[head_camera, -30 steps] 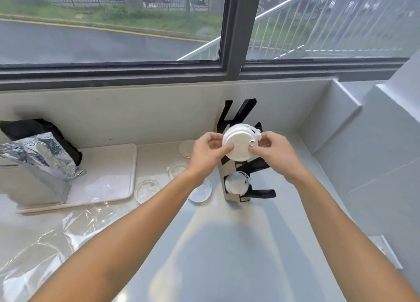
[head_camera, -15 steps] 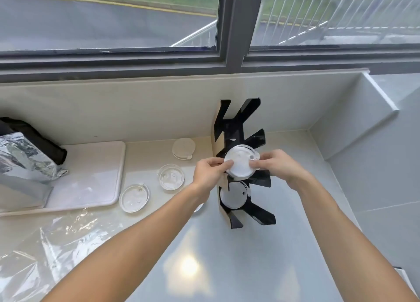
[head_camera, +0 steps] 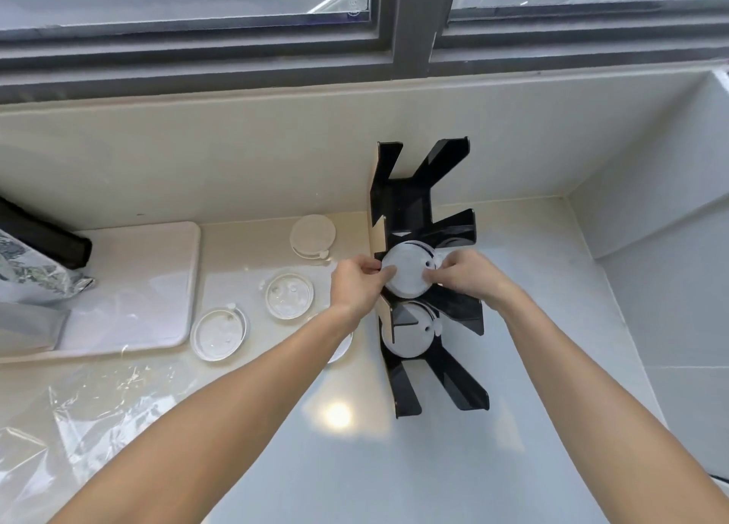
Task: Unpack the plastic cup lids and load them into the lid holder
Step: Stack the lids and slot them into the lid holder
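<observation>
Head view: a stack of white lids (head_camera: 406,273) is pinched from both sides, left hand (head_camera: 357,283) and right hand (head_camera: 467,273) closed on its edges, and it's being seated in the middle slot of the black lid holder (head_camera: 430,208). Another stack (head_camera: 410,334) is already parked in the slot below. If it's pushed in crooked, the stack could fan out, or the holder could get tipped over, tbh.

Surface: pale glossy counter (head_camera: 355,476), window behind.
Holder: black lid holder (head_camera: 426,208) upright, at the grip.
Loose lids: three lids (head_camera: 290,295) left of grip.
Far left: white tray (head_camera: 150,287), foil bag (head_camera: 27,271).
Near left: clear wrap (head_camera: 98,413).
</observation>
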